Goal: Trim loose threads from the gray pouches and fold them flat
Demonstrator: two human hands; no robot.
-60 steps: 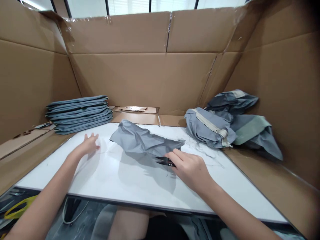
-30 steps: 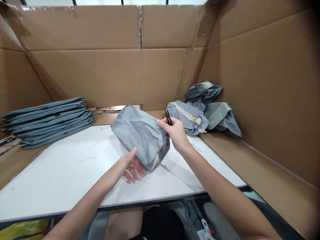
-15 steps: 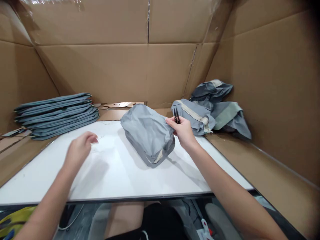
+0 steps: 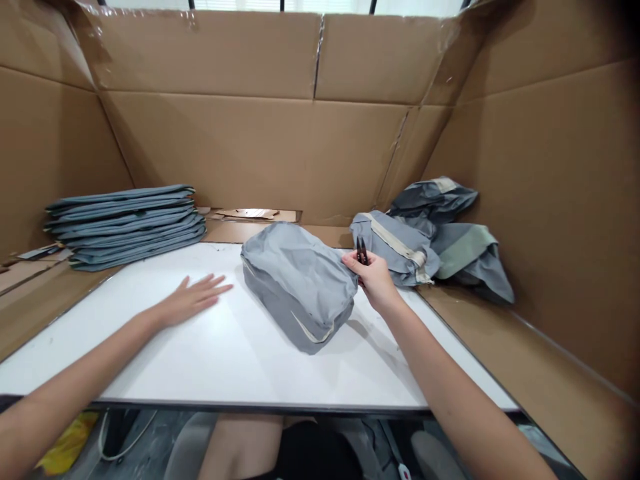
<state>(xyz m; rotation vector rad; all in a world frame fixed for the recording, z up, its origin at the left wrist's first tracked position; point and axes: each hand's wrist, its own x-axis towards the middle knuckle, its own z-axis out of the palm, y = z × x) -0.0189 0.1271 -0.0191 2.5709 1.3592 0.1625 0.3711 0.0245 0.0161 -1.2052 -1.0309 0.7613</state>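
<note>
A grey fabric bag [image 4: 300, 280] with a pale strip along its lower edge sits puffed up in the middle of the white tabletop. At its right end, my right hand [image 4: 373, 277] is closed, thumb and fingers pinching the bag's corner. The same hand holds small black thread snips [image 4: 361, 250], their two points sticking up above the fingers. To the left of the bag, my left hand [image 4: 195, 300] lies with fingers spread, palm down on or just over the table [image 4: 200, 360]. It holds nothing and does not touch the bag.
A stack of folded blue-grey fabric pieces [image 4: 133, 227] stands at the back left. Several crumpled grey bags [image 4: 395, 247] are heaped at the back right. Cardboard walls [image 4: 225, 153] enclose the table's back and sides. Cardboard scraps [image 4: 250, 214] lie behind the table.
My left hand has gone from curled and raised to spread flat, slightly to the right. My right hand keeps its hold on the bag's corner. The view has tilted up a little.
</note>
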